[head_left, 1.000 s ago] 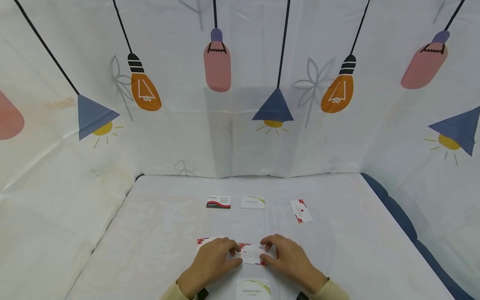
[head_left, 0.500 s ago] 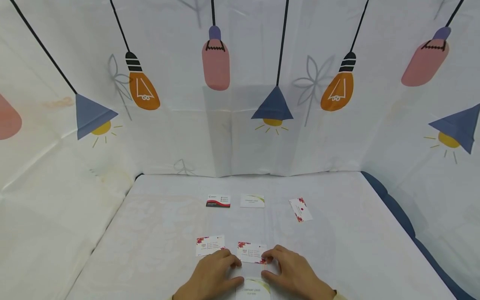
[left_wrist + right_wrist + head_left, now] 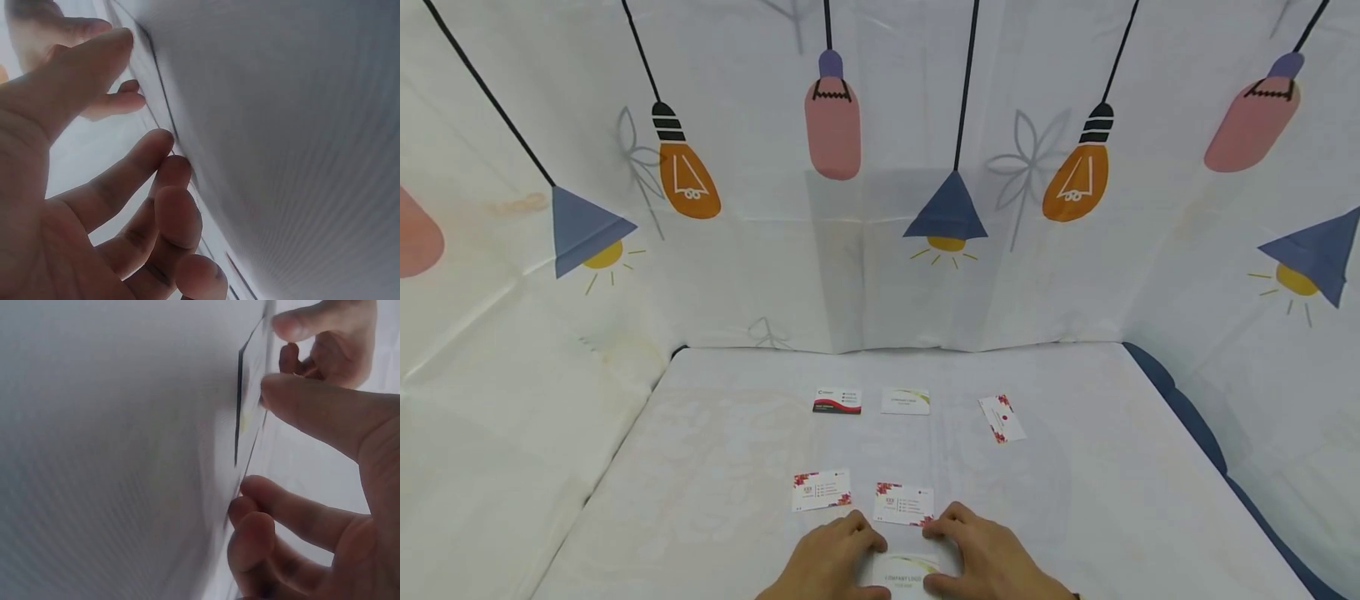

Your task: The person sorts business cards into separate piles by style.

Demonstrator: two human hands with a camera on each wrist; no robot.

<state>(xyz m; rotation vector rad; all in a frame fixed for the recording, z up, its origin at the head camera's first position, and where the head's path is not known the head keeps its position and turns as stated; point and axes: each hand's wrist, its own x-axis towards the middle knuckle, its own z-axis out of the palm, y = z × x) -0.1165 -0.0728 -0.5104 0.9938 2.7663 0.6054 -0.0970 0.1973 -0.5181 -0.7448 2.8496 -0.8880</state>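
A white business card with a green-yellow swoosh and "COMPANY LOGO" (image 3: 902, 572) lies flat near the front of the table. My left hand (image 3: 829, 560) is at its left side, thumb spread away from bent fingers. On the right side my right hand (image 3: 988, 560) has its thumb at the card's edge; in the right wrist view that thumb (image 3: 306, 403) meets the card (image 3: 251, 384). Just beyond lies a floral red-and-white business card (image 3: 904, 504), its lower right corner close to the right fingertips. Another floral card (image 3: 822, 490) lies to its left.
Farther back lie a red-black-white card (image 3: 837, 401), a second swoosh card (image 3: 906, 402) and a tilted floral card (image 3: 1002, 418). The white-covered table (image 3: 722, 433) ends at a hanging sheet (image 3: 737, 275) printed with lamps.
Both hands have drawn back toward the body, from the middle floral card to the sides of the near swoosh card. The left floral card, partly covered earlier, is uncovered.
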